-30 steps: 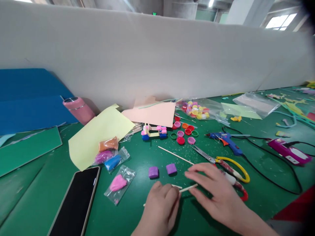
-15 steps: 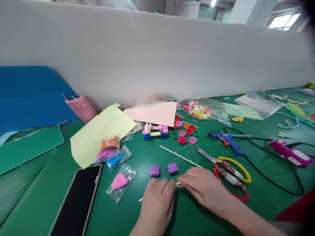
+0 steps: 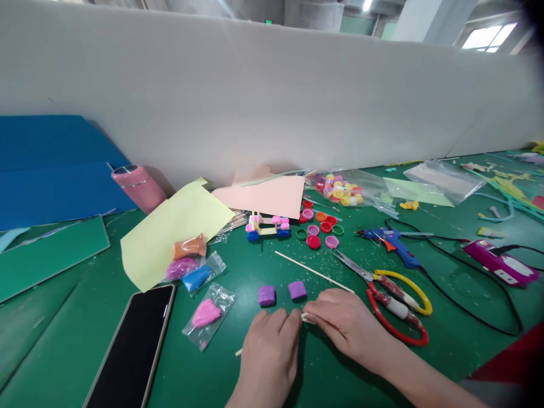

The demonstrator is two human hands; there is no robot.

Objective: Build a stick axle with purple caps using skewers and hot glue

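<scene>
My left hand is closed around a thin pale wooden stick, whose end pokes out on the left. Close beside it, my right hand pinches a short pale piece between thumb and fingers. Whether that piece belongs to the same stick is hidden by my fingers. Just beyond my hands lie two purple clay blocks, one on the left and one on the right. Another long thin stick lies slantwise behind them. Farther back stands a small pink and blue model with pale stick pieces.
Scissors and a blue glue gun with its black cable lie on the right, near a purple power strip. Coloured rings lie mid-table. A phone, clay packets and a pink bottle are leftward.
Both hands keep their hold with only a slight shift. A little more of the stick's left end shows, and my right hand has moved slightly left.
</scene>
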